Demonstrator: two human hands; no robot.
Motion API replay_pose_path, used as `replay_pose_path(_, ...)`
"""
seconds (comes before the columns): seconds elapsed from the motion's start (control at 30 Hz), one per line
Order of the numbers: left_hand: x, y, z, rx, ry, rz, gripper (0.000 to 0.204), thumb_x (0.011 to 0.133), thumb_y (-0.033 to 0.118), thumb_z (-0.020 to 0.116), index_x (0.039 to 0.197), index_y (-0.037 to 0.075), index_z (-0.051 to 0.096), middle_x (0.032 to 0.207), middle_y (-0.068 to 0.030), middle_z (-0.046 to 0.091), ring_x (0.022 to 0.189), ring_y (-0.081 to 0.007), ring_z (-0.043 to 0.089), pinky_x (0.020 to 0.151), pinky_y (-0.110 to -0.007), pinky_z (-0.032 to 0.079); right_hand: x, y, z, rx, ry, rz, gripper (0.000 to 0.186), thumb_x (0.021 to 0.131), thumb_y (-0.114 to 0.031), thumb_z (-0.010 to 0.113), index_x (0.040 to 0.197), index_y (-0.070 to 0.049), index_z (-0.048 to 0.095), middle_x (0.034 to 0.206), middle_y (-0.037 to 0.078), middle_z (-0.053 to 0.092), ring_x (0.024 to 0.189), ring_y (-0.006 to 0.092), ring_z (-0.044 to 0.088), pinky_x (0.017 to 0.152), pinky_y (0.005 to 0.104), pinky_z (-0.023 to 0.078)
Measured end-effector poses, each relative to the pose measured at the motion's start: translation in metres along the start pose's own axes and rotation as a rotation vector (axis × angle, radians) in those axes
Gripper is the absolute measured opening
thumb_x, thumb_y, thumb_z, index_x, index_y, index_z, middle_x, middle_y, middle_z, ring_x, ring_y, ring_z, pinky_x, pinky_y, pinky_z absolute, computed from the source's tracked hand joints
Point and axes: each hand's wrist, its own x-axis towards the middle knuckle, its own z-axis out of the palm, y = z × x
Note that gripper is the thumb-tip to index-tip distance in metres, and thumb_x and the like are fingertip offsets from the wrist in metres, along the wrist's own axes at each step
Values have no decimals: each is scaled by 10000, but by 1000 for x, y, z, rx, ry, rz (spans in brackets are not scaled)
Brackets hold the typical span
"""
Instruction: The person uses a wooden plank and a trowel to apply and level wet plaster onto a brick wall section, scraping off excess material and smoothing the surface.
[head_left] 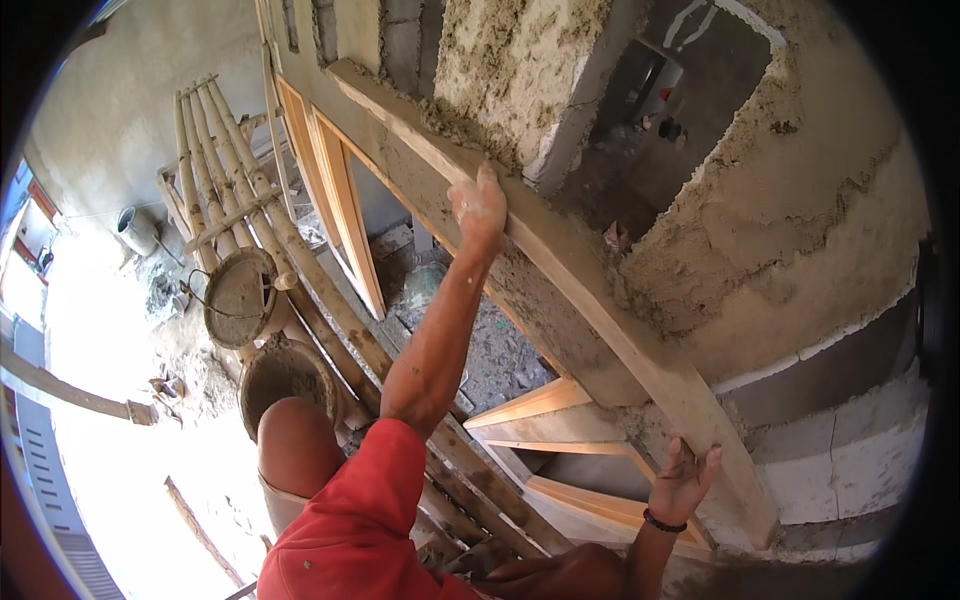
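Holding a long wooden plank (pixel 590 285) slantwise along a rough, mortar-covered wall (pixel 780 230).
Head view, from where I'm standing: left hand (pixel 478 208) has its fingers hooked over the plank's edge, kinda partway up; right hand (pixel 683 485) is at the edge near the lower end, fingers loosely spread, can't tell how hard they're pressing. Bamboo poles (pixel 330 295) and two mortar-caked buckets (pixel 290 385) sit off left.

A long, pale-brown wooden board (pixel 578 265) lies lengthwise against the rough mortared wall (pixel 790 240).
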Motion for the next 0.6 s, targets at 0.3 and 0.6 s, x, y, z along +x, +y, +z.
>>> replay_pose_path(0.3, -9, 13, -4, -206, -64, -120, 446, 962, 301, 561, 1151, -103, 544, 988, -183, 647, 805, -289, 657, 687, -435, 557, -9, -7, 7, 30, 4, 73, 414, 1010, -274, 492, 1310, 10, 468, 1239, 230, 603, 1076, 331, 641, 851, 357, 608)
replay_pose_path(0.6, -55, 16, 10, -341, -85, -20, 407, 933, 219, 571, 1119, -142, 550, 988, -194, 626, 798, -260, 613, 709, -399, 519, -12, -22, 3, -40, 193, -142, 395, 1003, -306, 515, 1272, -17, 508, 1164, 187, 641, 1009, 280, 664, 794, 318, 609)
